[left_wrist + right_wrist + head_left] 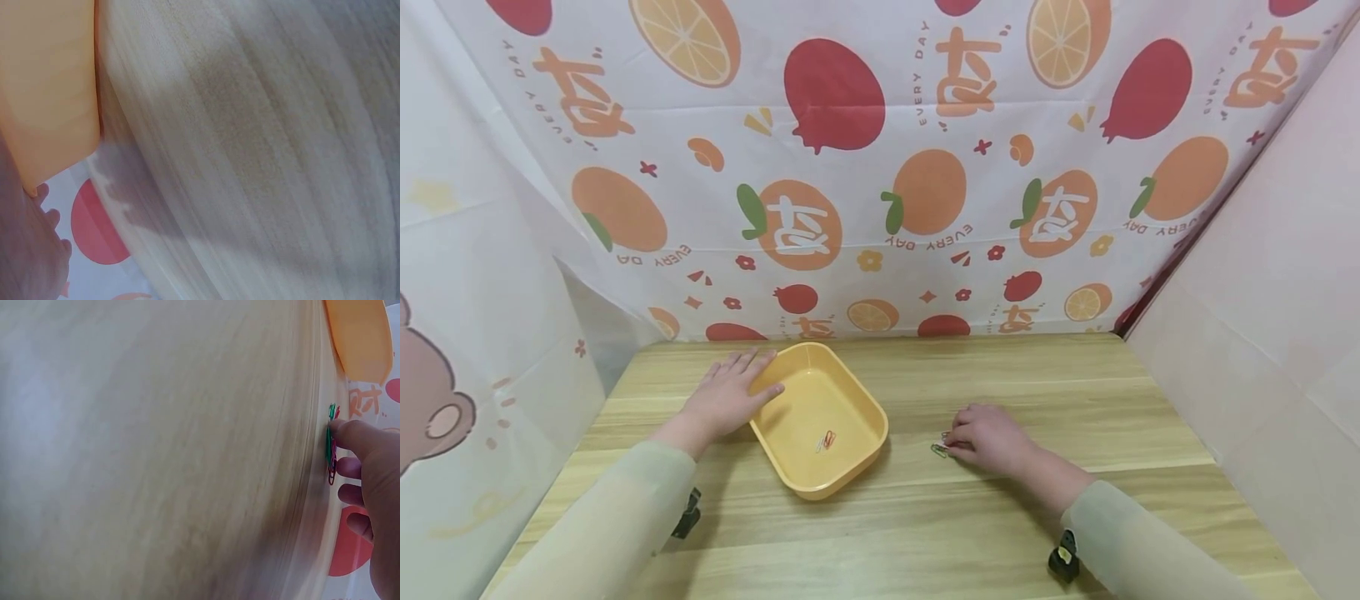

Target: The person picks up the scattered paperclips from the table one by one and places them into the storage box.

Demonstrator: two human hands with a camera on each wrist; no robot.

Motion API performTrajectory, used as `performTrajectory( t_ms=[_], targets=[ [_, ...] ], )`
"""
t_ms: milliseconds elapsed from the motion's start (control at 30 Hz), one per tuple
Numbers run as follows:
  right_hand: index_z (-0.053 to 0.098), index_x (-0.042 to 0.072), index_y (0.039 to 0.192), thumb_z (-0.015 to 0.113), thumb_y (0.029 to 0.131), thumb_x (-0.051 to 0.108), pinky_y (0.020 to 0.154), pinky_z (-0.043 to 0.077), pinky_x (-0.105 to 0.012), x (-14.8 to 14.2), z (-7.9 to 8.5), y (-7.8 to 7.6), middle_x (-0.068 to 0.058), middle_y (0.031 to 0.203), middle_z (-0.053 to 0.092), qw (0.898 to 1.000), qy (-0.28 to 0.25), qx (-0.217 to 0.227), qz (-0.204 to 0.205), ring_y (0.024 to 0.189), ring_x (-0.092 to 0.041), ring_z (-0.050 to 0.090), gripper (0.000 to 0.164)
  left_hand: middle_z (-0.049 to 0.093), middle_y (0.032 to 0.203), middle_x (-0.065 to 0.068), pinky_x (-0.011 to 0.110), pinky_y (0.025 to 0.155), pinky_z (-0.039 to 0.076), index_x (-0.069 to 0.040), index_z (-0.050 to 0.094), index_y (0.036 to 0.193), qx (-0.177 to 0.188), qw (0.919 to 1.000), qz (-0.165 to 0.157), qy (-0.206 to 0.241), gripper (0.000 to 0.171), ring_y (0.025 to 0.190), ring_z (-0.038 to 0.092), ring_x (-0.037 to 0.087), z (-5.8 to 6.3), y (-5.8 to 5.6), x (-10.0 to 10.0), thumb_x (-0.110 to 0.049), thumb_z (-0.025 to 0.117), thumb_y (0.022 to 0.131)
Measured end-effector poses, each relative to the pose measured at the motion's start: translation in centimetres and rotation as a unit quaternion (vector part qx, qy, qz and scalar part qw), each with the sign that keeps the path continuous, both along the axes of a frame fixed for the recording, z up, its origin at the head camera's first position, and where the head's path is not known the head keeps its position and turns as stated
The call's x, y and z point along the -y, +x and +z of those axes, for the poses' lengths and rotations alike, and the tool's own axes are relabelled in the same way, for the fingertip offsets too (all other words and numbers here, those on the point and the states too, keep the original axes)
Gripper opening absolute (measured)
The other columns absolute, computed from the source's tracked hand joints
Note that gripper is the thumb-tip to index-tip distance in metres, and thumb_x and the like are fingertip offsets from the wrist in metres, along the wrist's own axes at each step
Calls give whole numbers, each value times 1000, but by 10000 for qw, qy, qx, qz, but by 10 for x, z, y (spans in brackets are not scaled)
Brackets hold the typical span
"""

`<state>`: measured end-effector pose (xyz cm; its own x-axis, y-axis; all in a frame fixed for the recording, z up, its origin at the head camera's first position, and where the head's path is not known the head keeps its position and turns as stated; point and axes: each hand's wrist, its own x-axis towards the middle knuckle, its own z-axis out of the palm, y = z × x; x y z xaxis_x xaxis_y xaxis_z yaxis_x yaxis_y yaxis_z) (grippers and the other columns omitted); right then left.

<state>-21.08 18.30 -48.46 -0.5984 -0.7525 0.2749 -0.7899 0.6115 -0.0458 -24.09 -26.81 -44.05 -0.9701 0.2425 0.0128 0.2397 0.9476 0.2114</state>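
My left hand (726, 398) rests on the left rim of a yellow tray (871, 398), fingers spread outside and thumb reaching over the inside. A small group of paper clips (828, 439), red and pale, lies on the tray's floor. To the right of the tray, my right hand (992, 437) reaches down to a small cluster of paper clips (939, 451) on the table. In the right wrist view the thumb touches these green and red clips (329, 447). Three fingers are loosely bent; the index finger is hidden, so a pinch cannot be confirmed.
The wood-grain table (880, 550) ends at a fruit-printed cloth (865, 275) behind. White cloth walls (1262, 333) flank both sides. Dark wrist devices (1063, 560) are strapped below both sleeves.
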Motion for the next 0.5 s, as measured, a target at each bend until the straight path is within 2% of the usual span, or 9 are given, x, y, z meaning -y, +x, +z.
performTrajectory(
  t_ms=[200, 500],
  targets=[
    [79, 23, 92, 76, 87, 28, 79, 52, -36, 0, -1, 1, 10, 89, 66, 10000, 21, -38, 13, 86, -12, 59, 8, 17, 161, 25, 68, 115, 4, -14, 24, 158, 1, 10000, -46, -12, 76, 145, 15, 51, -1, -1, 1, -61, 40, 100],
    [79, 21, 91, 76, 88, 28, 79, 53, -36, 1, -1, 0, 8, 90, 67, 9999, -58, -86, -13, 86, -13, 59, 9, 17, 162, 24, 68, 116, 5, -14, 25, 158, -45, 10000, -22, 23, 76, 145, 14, 51, -2, 0, 1, -60, 40, 100]
  ],
)
